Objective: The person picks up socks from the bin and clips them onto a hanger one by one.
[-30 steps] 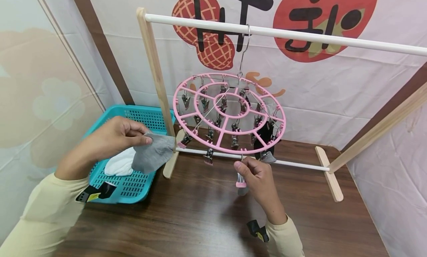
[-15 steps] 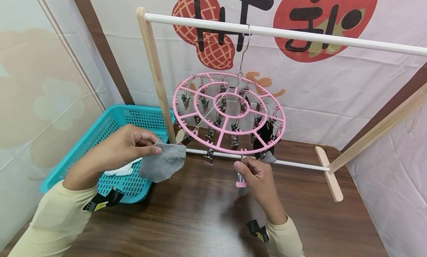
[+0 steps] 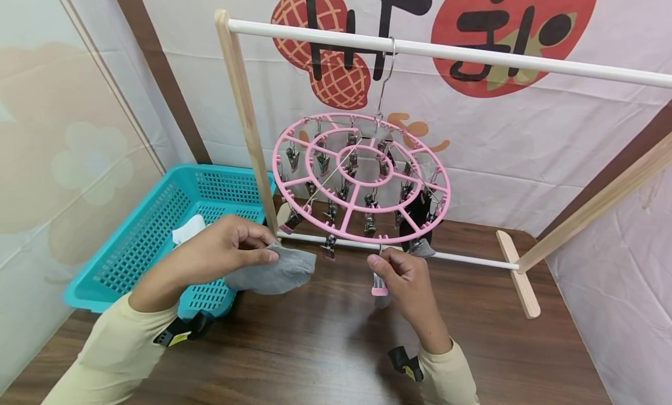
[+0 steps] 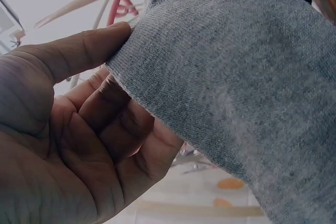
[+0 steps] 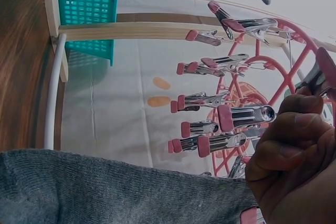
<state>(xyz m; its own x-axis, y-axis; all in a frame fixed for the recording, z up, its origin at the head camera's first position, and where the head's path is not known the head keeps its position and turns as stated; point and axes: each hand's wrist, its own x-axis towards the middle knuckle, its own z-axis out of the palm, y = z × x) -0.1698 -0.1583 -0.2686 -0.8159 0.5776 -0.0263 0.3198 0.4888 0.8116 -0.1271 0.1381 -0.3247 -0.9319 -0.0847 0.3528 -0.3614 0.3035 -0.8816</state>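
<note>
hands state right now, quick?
Left hand: closed, pinching the gray sock.
Right hand: closed, holding a pink-tipped clip below the pink hanger.

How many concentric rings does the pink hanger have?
3: the outer ring around the edge, the middle ring inside it, and the inner ring at the centre. None appears hidden.

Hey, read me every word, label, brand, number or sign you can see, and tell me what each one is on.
Nothing can be read for certain.
Backdrop: big black characters across the peanut drawing and the red shape, cut off at the top edge; unreadable.
Left wrist device: yellow patch, too small to read.
Right wrist device: yellow patch, too small to read.
Grey sock in the left hand: no text visible.
</note>
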